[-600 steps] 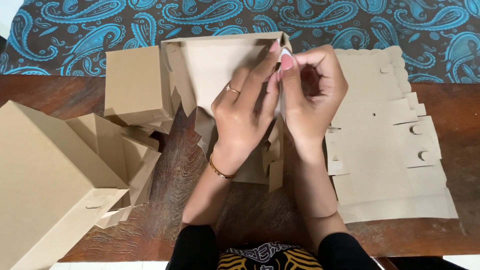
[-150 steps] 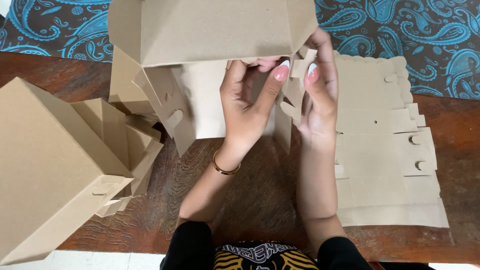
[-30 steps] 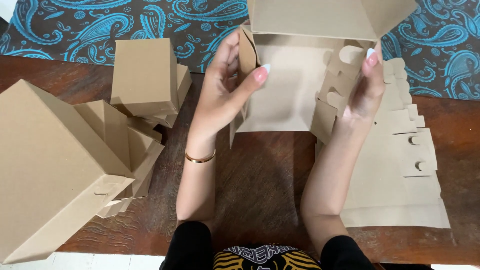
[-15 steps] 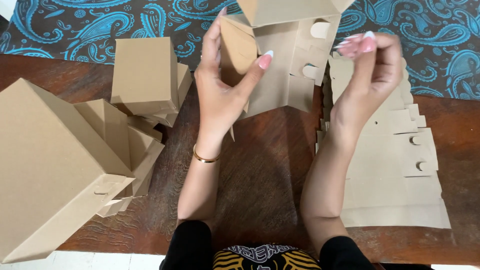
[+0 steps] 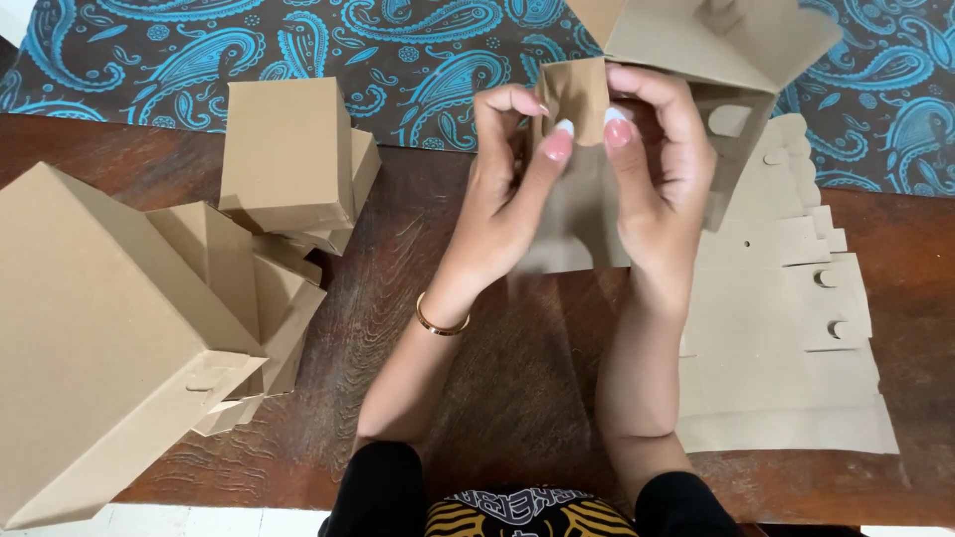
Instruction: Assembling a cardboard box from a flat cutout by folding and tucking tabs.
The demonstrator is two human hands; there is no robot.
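A half-folded brown cardboard box point(image 5: 696, 45) is held up over the middle of the wooden table point(image 5: 517, 378). My left hand point(image 5: 512, 189) and my right hand point(image 5: 657, 169) are close together in front of it. Both pinch a small cardboard flap point(image 5: 575, 94) of the box between thumb and fingers. The box's open lid tilts away at the top right. A gold bangle point(image 5: 441, 320) circles my left wrist.
Several folded brown boxes lie at the left: a big one point(image 5: 95, 338) at the near edge, a smaller one point(image 5: 288, 154) further back. A stack of flat cardboard blanks point(image 5: 786, 338) lies at the right. A blue paisley cloth point(image 5: 398, 60) covers the table's far side.
The box has turned and lifted toward the top right. My hands have come together from its two sides onto one small flap at its near edge.
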